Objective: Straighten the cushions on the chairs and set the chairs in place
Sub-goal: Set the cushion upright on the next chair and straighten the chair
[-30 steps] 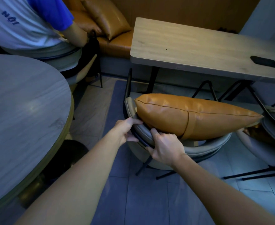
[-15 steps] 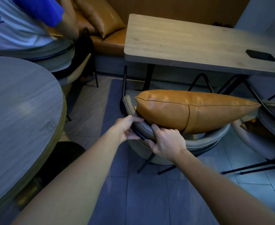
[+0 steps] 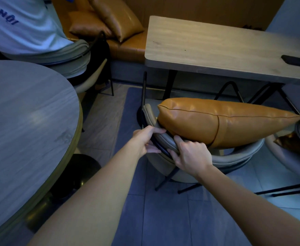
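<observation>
While the cushion lies above, both hands' grip holds the chair back.

A grey padded chair with thin black legs stands at the rectangular table's near edge, its curved backrest toward the camera. A tan leather cushion lies lengthwise across the backrest top, its pointed corner toward three o'clock. A second grey chair, at three o'clock, holds a darker tan cushion.
</observation>
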Demonstrator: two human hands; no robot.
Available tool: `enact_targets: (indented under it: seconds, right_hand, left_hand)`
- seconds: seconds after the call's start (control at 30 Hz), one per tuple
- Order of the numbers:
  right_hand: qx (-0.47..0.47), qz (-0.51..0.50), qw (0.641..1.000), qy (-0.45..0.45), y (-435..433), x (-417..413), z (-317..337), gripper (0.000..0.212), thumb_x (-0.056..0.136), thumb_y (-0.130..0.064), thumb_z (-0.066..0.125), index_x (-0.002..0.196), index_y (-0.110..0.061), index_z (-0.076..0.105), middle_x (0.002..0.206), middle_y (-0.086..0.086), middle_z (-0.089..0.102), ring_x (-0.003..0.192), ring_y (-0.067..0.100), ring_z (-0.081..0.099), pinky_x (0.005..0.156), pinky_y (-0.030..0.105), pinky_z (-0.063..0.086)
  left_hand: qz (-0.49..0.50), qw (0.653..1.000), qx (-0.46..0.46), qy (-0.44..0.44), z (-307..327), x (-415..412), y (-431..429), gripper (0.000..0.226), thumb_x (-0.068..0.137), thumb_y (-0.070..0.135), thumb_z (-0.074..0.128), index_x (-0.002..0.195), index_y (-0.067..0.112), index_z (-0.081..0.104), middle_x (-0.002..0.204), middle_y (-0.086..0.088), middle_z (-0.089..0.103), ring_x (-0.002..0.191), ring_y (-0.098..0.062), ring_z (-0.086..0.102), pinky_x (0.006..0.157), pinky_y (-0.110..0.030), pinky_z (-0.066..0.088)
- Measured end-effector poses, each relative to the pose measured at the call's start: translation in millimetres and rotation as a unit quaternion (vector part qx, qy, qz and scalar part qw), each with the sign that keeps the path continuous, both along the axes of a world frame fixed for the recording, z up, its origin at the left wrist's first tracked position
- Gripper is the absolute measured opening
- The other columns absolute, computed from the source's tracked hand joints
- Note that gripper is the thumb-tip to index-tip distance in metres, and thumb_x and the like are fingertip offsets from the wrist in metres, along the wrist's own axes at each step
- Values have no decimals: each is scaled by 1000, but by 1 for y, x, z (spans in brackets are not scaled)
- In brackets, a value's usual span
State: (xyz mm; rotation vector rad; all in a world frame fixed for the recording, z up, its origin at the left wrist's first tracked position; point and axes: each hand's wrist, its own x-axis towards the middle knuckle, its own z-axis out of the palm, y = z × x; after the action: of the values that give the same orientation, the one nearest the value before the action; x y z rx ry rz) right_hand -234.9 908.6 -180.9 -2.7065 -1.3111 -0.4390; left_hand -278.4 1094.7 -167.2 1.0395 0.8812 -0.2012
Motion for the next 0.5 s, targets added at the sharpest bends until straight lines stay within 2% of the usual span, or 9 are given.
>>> enact_targets:
  seconds: [0.07, 0.27, 0.4, 0.5]
  right_hand:
    - [-4, 0, 1000, 2, 3, -1, 1, 34, 82, -37, 78, 98, -11, 62, 59, 6, 67, 43, 35, 63, 41, 29, 34]
    - [-3, 5, 1000, 2, 13, -3, 0, 32, 86, -38, 73, 99, -12, 61, 61, 5, 67, 45, 35, 64, 42, 29, 35]
    - [-17, 3, 1000, 5, 12, -3, 0, 33, 86, -39, 73, 101, -12, 60, 62, 5, 68, 46, 34, 64, 42, 28, 32]
    - [-20, -1, 1000, 10, 11, -4, 1, 33, 86, -40, 72, 101, -13, 60, 63, 4, 68, 46, 32, 64, 42, 28, 33]
  left_hand:
    - [-2, 1000, 1, 0, 1, -1, 3, 64, 68, 16, 90, 121, -1, 60, 107, -32, 67, 82, -42, 74, 55, -42, 64]
    - [4, 1000, 4, -5, 1, -3, 12, 74, 68, 16, 91, 129, 1, 53, 121, -35, 59, 86, -45, 71, 57, -44, 65]
    - [3, 1000, 2, -6, 0, -5, 12, 73, 67, 18, 92, 126, 1, 54, 118, -35, 61, 88, -45, 72, 54, -41, 64]
    - [9, 1000, -2, -7, -1, -6, 11, 67, 67, 18, 92, 119, 2, 53, 107, -32, 62, 86, -44, 72, 56, -42, 65]
